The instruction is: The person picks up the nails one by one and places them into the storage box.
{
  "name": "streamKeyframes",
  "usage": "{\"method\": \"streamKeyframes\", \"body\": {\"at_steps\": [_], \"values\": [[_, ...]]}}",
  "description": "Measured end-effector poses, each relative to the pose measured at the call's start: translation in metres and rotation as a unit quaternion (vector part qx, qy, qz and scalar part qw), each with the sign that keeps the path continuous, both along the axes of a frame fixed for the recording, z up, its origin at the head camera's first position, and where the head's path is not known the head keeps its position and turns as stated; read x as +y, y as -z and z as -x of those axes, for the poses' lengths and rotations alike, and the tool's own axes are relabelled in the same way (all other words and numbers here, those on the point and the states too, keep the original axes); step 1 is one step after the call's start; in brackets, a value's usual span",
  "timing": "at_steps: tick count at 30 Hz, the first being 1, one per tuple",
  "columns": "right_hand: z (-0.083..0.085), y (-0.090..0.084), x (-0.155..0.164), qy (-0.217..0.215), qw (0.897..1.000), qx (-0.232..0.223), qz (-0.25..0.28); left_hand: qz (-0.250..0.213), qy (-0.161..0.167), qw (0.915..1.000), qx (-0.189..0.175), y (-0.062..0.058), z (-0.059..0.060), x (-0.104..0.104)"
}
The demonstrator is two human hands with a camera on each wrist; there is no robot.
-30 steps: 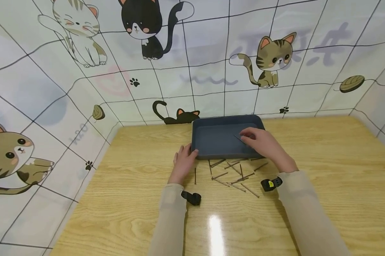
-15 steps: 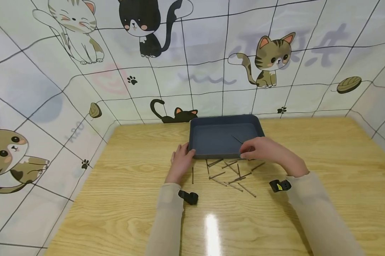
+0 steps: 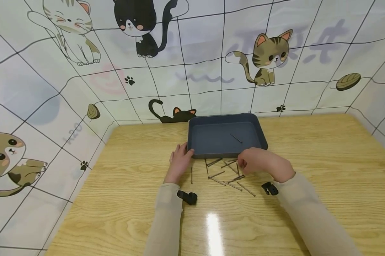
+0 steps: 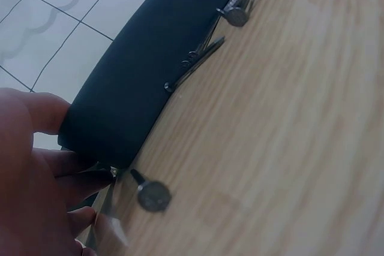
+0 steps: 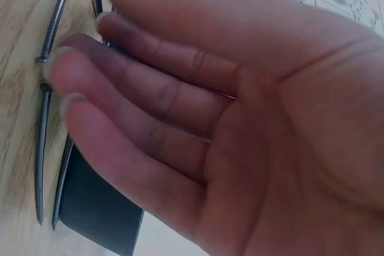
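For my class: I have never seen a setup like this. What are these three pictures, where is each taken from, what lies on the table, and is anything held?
No machine here: a person works with two bare hands, filmed by three worn cameras. The head view looks down at a wooden table. The small black items at the sleeves seem to be the wrist cameras, which give the two close-ups.

A dark blue tray stands on the table with one nail inside. More loose nails lie scattered in front of it.

The left hand touches the tray's near left corner. The right hand, fingers straight in its wrist view, hovers over the loose nails; it appears to hold nothing.
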State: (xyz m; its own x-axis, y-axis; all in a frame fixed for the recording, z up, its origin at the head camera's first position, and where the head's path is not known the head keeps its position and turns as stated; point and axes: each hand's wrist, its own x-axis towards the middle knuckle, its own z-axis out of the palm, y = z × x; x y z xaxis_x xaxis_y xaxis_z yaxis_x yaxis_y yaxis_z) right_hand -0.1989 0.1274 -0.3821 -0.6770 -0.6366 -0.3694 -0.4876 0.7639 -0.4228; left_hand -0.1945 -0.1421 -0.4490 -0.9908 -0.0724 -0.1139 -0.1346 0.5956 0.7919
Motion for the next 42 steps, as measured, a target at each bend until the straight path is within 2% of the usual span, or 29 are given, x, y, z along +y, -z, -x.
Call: {"method": "streamKeyframes", "body": {"at_steps": [6,14,27,32,36,42], "values": [[-0.006,0.002,-0.004,0.013,1.000,0.015,-0.014,0.002,0.003,1.0000,0.001,0.000,0.000,0.000],[-0.013,0.005,-0.012,-0.007,0.998,0.031,-0.050,-0.012,0.004,0.9999,-0.002,0.002,-0.001,0.000],[-0.012,0.004,-0.014,-0.001,0.996,0.022,-0.083,-0.013,0.001,0.9999,0.000,0.003,-0.001,0.000],[-0.010,-0.001,-0.011,0.018,0.998,-0.001,-0.054,-0.014,0.001,0.9999,0.002,0.003,-0.001,0.000],[-0.005,-0.001,-0.007,0.014,1.000,0.000,-0.019,-0.014,0.003,0.9999,0.006,0.002,-0.001,0.000],[-0.001,-0.005,-0.002,0.013,1.000,-0.012,0.007,-0.016,0.003,0.9999,0.005,0.000,-0.003,-0.001]]}}
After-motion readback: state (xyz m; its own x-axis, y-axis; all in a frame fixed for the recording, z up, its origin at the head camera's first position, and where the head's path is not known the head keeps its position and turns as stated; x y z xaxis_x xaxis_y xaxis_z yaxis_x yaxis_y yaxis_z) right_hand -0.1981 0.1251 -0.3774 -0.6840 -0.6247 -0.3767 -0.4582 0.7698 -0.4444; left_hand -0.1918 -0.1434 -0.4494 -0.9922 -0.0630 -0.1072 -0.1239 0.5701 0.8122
